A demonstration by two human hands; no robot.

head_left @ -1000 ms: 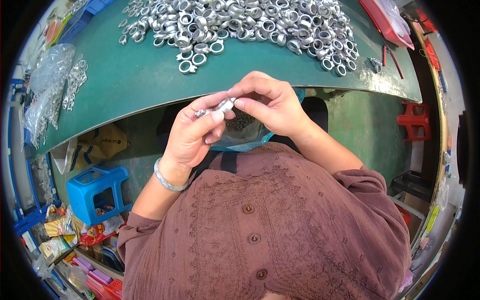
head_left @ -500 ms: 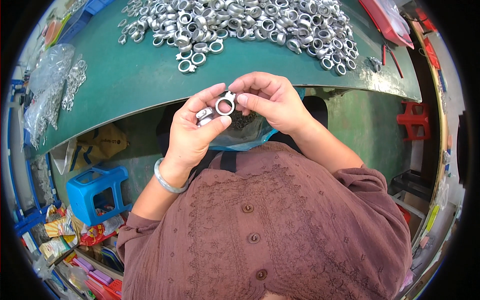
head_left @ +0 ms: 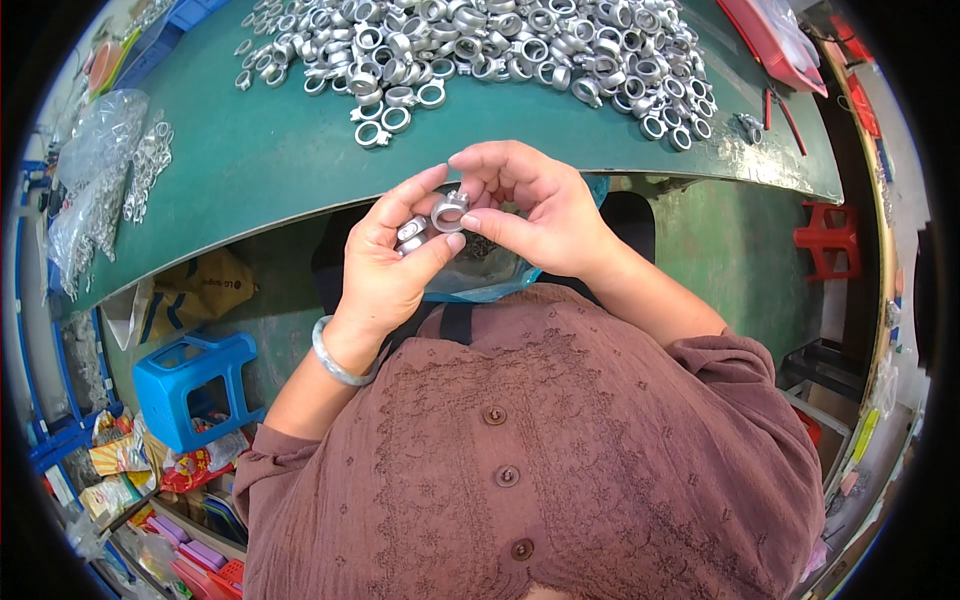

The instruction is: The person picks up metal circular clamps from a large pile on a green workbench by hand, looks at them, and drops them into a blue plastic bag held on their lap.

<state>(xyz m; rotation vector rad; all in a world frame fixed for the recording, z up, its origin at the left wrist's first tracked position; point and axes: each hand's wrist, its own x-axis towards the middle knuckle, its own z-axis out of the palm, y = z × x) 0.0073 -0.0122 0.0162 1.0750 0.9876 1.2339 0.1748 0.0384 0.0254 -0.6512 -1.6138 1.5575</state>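
My left hand is closed around silvery metal ring clamps, round bands with a small lug. One ring clamp rests inside the fingers, partly covered. Another ring clamp sits tilted at the fingertips, between both hands. My right hand has its thumb against that tilted clamp's right edge, with the index finger arched above and the other fingers curled behind. Below the hands, an open blue-edged plastic bag shows metal pieces inside, partly hidden by my hands.
A large heap of similar ring clamps covers the far part of the green table. Plastic bags of metal parts lie at the left. A red tray sits far right. A blue stool and red stool stand on the floor.
The ring clamp at my fingertips has turned from facing up with its round opening to a tilted position. My right hand has shifted slightly left, and its fingers have moved.
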